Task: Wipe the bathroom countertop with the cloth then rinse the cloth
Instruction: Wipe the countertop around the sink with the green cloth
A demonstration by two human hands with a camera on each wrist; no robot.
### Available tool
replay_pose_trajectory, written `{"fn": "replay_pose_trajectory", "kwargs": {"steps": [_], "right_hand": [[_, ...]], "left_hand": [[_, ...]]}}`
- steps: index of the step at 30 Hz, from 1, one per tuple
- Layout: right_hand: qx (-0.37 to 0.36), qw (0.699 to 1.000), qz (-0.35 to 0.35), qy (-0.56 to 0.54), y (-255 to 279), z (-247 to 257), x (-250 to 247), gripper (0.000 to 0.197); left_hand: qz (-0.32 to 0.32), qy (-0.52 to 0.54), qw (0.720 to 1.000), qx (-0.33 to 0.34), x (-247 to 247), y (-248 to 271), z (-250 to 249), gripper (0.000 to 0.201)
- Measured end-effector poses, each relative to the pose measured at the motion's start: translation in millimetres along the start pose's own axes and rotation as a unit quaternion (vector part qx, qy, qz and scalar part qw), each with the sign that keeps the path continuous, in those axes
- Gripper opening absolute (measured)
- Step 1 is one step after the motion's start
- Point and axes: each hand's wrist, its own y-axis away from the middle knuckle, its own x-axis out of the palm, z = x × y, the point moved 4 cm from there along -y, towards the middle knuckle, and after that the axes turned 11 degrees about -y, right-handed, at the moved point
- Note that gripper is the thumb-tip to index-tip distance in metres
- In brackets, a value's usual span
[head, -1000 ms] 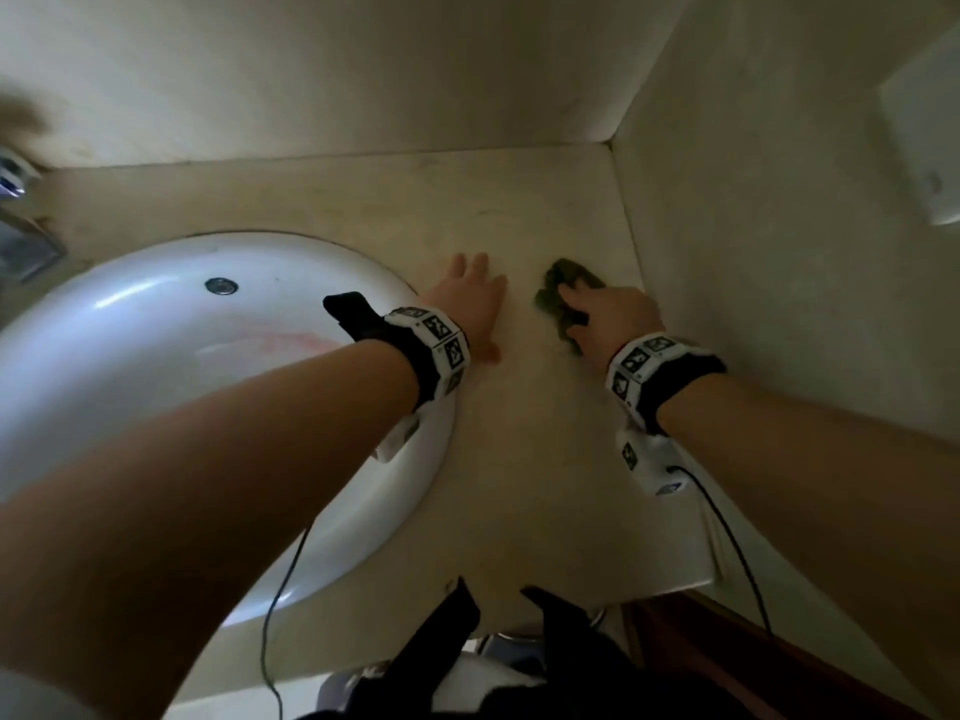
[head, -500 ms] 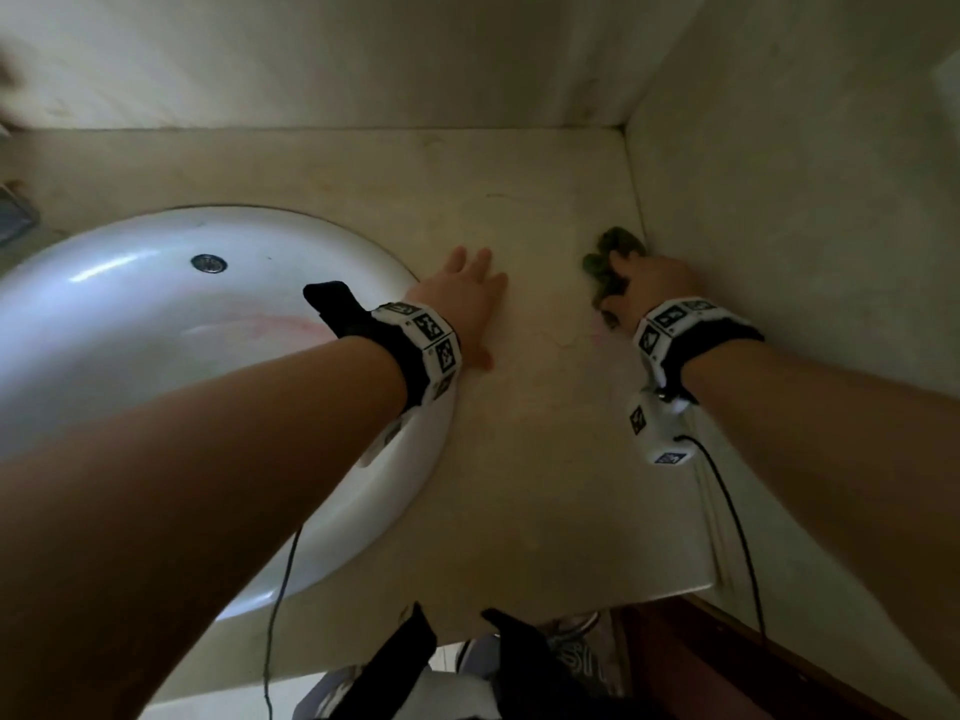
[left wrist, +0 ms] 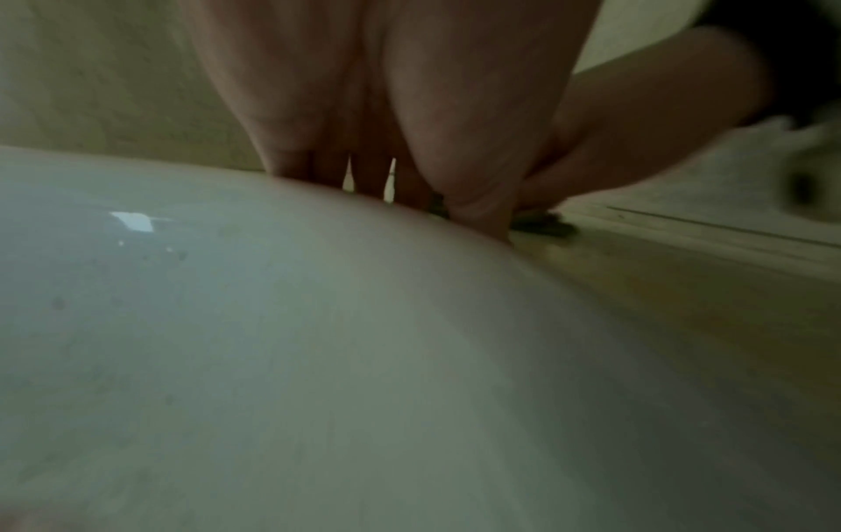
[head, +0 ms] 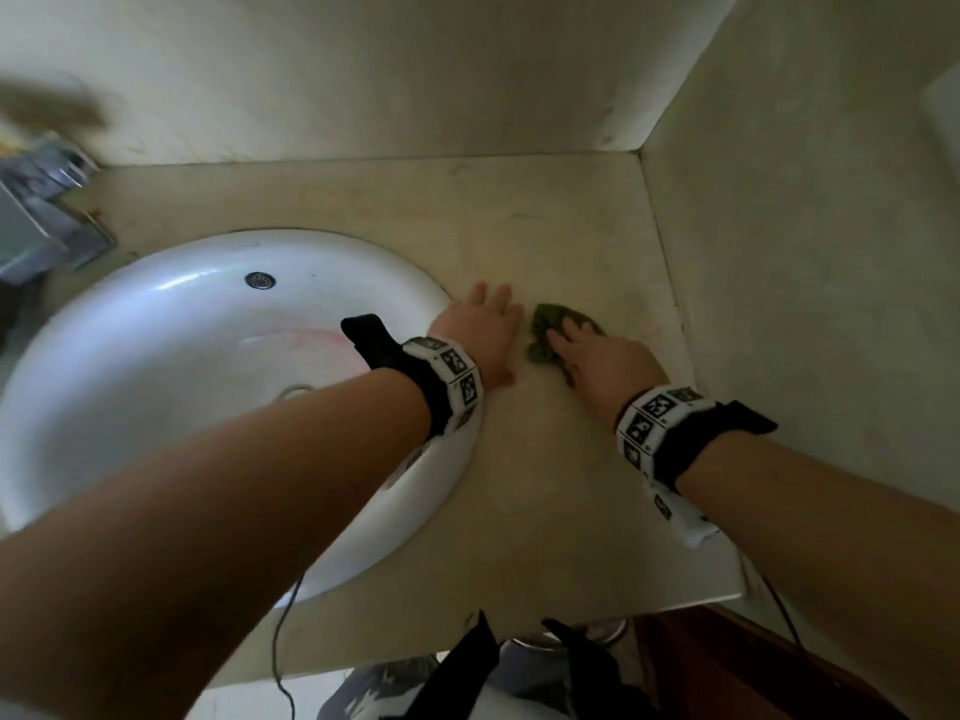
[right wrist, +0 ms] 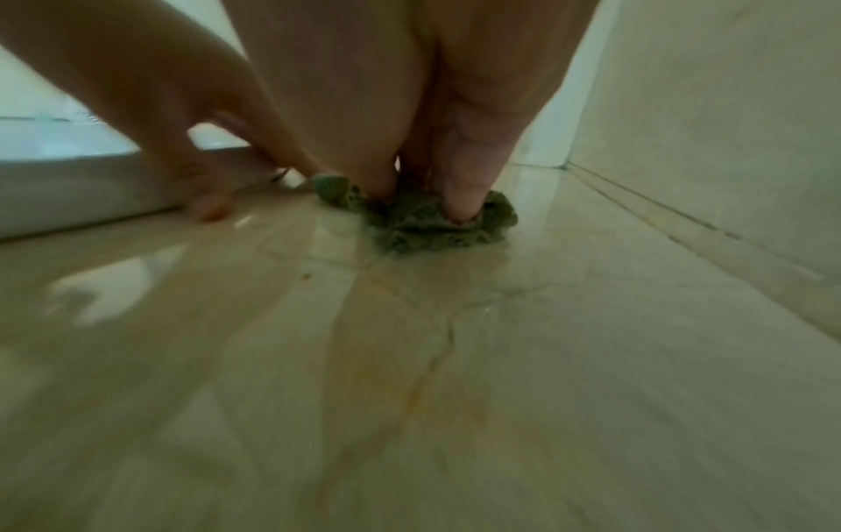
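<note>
Countertop (head: 545,485), beige, wet sheen; white sink (head: 156,381) at left. Left hand (head: 480,337) flat, fingers straight, just beside sink rim. Right hand (head: 602,363) presses crumpled green cloth (head: 543,332) onto countertop, fingers (right wrist: 459,194) extended on top of it.

Cloth (head: 546,330) on countertop (head: 545,491), right of sink (head: 156,356), between hands.

The right hand (head: 605,363) and the cloth (head: 545,332) under it are now away from the side wall (head: 805,304) — half a second ago they were against it. The cloth sits just beside the left hand (head: 483,337), perhaps a little nearer than a second ago — the blur hides how close.
</note>
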Motion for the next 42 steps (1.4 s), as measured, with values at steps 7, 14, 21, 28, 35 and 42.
{"fn": "replay_pose_trajectory", "kwargs": {"steps": [7, 14, 21, 28, 35, 42], "right_hand": [[-0.031, 0.999, 0.0, 0.04, -85, 14, -50, 0.051], [-0.101, 0.99, 0.05, 0.089, -88, 33, -58, 0.054], [0.003, 0.999, 0.037, -0.003, -3, -20, -2, 0.055], [-0.018, 0.997, 0.063, -0.049, 80, 41, 52, 0.066], [-0.046, 0.993, 0.063, -0.087, 116, 44, 84, 0.062], [0.134, 0.984, -0.009, -0.115, 75, -11, 52, 0.062]], "left_hand": [[-0.027, -0.054, 0.998, 0.033, 16, 23, -23, 0.091], [-0.009, -0.052, 0.998, 0.03, 18, 20, -22, 0.092], [-0.002, -0.078, 0.996, 0.041, 11, 24, -19, 0.092], [-0.002, -0.116, 0.992, 0.056, 13, 23, -19, 0.079], [0.025, -0.137, 0.988, 0.066, 9, 24, -18, 0.092], [0.014, -0.135, 0.989, 0.063, 10, 24, -19, 0.091]]}}
